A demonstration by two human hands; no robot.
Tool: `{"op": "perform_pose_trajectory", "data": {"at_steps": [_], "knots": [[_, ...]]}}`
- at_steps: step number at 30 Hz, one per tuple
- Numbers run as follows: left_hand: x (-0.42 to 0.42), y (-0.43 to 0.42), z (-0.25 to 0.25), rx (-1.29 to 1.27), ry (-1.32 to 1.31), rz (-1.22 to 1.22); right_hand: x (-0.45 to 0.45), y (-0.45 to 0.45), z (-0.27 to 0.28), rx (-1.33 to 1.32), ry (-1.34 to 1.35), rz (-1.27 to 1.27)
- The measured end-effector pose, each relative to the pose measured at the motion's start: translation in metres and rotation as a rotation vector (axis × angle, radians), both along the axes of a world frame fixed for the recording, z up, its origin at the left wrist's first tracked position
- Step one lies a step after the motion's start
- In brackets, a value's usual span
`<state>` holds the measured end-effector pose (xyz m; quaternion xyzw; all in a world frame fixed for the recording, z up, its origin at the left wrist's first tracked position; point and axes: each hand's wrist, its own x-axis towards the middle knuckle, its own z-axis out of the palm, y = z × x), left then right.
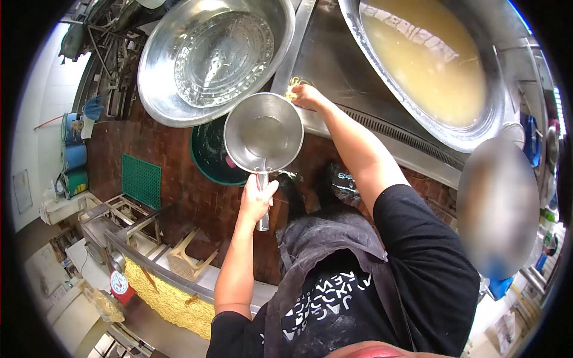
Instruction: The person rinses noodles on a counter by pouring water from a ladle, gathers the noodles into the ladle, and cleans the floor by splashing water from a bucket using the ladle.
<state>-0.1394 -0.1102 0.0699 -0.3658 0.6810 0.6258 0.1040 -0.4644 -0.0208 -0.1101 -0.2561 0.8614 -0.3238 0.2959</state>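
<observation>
My left hand (258, 197) is wrapped round the handle of a round metal saucepan (264, 132), whose grey inside shows from above. Beyond it, my right hand (307, 96) is closed on a small bunch of yellow noodles (293, 87) at the edge of the steel counter (322, 42). The pan sits just below and left of this hand. A large metal basin (158, 77) with clear liquid lies to the upper left. At the upper right stands a wide metal vessel (382, 71) of cloudy yellowish liquid.
Under the pan and basin, a green tub (206, 152) stands on the brown tiled floor. A green mat (141, 181) lies to the left, with a beige stool (184, 256) below it. Many yellow noodles (173, 298) cover a table beside a red scale (120, 286) at the lower left.
</observation>
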Motion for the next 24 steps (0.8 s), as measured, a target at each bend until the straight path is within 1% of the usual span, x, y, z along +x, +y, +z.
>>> {"op": "perform_pose_trajectory", "data": {"at_steps": [3,4,5,7,9,11,12,14,15,16,19,20,21,22,23,24], "knots": [[-0.006,0.0,-0.007,-0.005,-0.005,-0.007,-0.009,0.017,-0.001,-0.271,-0.552,-0.191],[-0.009,0.001,-0.006,-0.001,0.018,-0.009,-0.008,0.022,-0.002,-0.446,-0.806,-0.297],[-0.011,-0.001,-0.007,-0.003,0.011,-0.019,-0.011,0.026,-0.002,-0.521,-0.862,-0.351],[-0.015,-0.001,-0.008,-0.001,-0.003,-0.042,-0.013,0.036,0.017,-0.665,-0.971,-0.464],[-0.021,-0.001,-0.005,0.013,-0.002,-0.06,-0.024,0.041,0.037,-0.766,-0.885,-0.377],[-0.025,-0.001,-0.002,0.023,-0.005,-0.078,-0.03,0.043,0.082,-0.696,-0.778,-0.367],[-0.028,-0.001,-0.001,0.015,0.0,-0.086,-0.033,0.044,0.098,-0.789,-0.762,-0.297],[-0.033,0.0,0.004,0.001,0.006,-0.102,-0.033,0.045,0.146,-0.819,-0.706,-0.149],[-0.036,0.001,0.006,-0.007,-0.006,-0.115,-0.029,0.043,0.171,-0.842,-0.689,-0.083],[-0.04,0.001,0.008,-0.015,-0.019,-0.128,-0.021,0.037,0.191,-0.872,-0.621,-0.089],[-0.045,-0.002,0.003,-0.08,-0.074,-0.165,0.006,0.03,0.245,-0.837,-0.554,0.063],[-0.048,-0.003,0.006,-0.095,-0.074,-0.18,0.019,0.024,0.254,-0.808,-0.543,0.073],[-0.051,-0.003,0.01,-0.11,-0.073,-0.196,0.03,0.015,0.247,-0.757,-0.427,0.116],[-0.054,-0.002,0.016,-0.107,-0.1,-0.208,0.041,0.005,0.233,-0.657,-0.373,0.154],[-0.054,-0.003,0.013,-0.077,-0.069,-0.185,0.051,-0.001,0.216,-0.556,-0.319,0.19],[-0.052,-0.004,0.007,-0.045,-0.04,-0.161,0.062,-0.001,0.202,-0.434,-0.157,0.279]]}}
